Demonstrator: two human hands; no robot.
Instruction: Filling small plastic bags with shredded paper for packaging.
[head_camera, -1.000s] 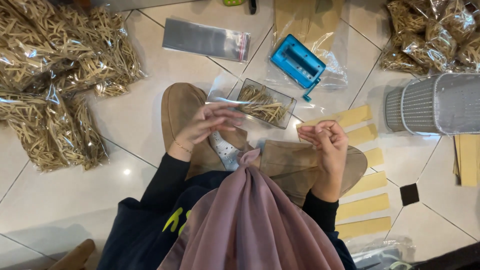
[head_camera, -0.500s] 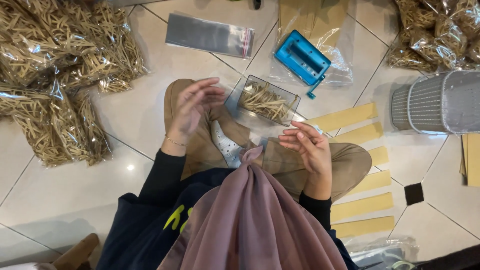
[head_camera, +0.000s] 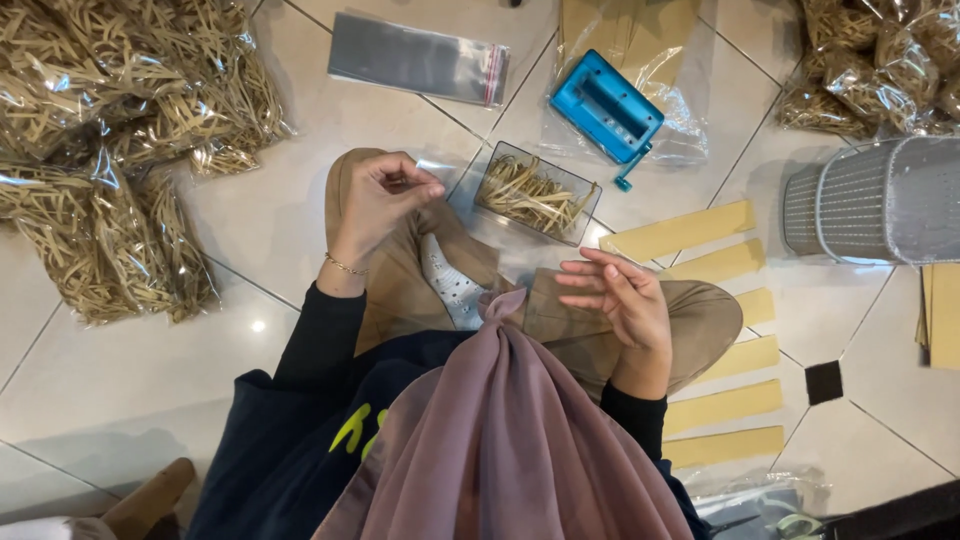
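Note:
I sit cross-legged on a tiled floor. My left hand (head_camera: 385, 198) is raised over my left knee with the fingertips pinched together; I cannot make out anything between them. My right hand (head_camera: 622, 300) hovers over my right thigh, fingers apart and holding nothing. Just beyond my knees stands a clear rectangular box (head_camera: 536, 194) of tan shredded paper strips. Behind that box lies a small blue hand-crank shredder (head_camera: 606, 106) on a clear bag.
Clear bags stuffed with shredded paper are piled at the left (head_camera: 110, 150) and at the top right (head_camera: 880, 60). A stack of flat clear sleeves (head_camera: 418, 60) lies at the top. Tan paper strips (head_camera: 700, 230) run down the right, next to a grey ribbed basket (head_camera: 880, 200).
My hands were together over my lap a second ago. The left hand has moved up and left in a pinch, and the right hand has dropped lower and opened.

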